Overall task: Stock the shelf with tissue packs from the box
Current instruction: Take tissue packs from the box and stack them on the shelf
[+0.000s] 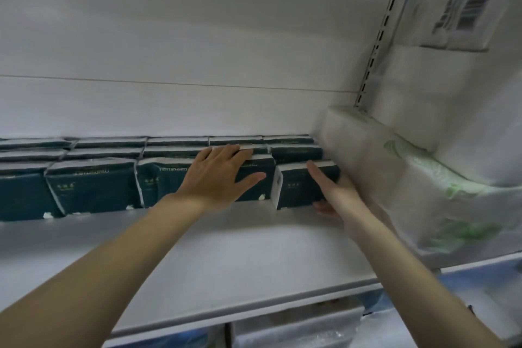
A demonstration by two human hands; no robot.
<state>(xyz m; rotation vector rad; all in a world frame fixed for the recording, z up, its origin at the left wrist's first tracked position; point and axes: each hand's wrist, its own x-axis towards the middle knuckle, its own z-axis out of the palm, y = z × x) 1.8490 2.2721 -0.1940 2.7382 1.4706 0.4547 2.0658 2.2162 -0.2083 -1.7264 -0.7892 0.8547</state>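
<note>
Left hand (217, 175) lies flat, fingers straight and spread, on top of a dark teal tissue pack (166, 183) in the front row. Right hand (339, 195) grips the end pack (299, 186) at the row's right end. One finger reaches along its upper right edge and the thumb shows at its lower front corner; the other fingers are hidden behind it. That pack sits tilted, its white end face turned toward the left hand, just beside the pressed pack.

More teal packs (90, 186) fill the rows behind and to the left, along the back edge of the white shelf (226, 257); its front half is bare. Large white wrapped bundles (395, 172) with green print crowd the shelf's right end, touching the right hand's back. Above them runs a slotted upright (378, 33), and a barcode label (457, 17) shows on a higher bundle.
</note>
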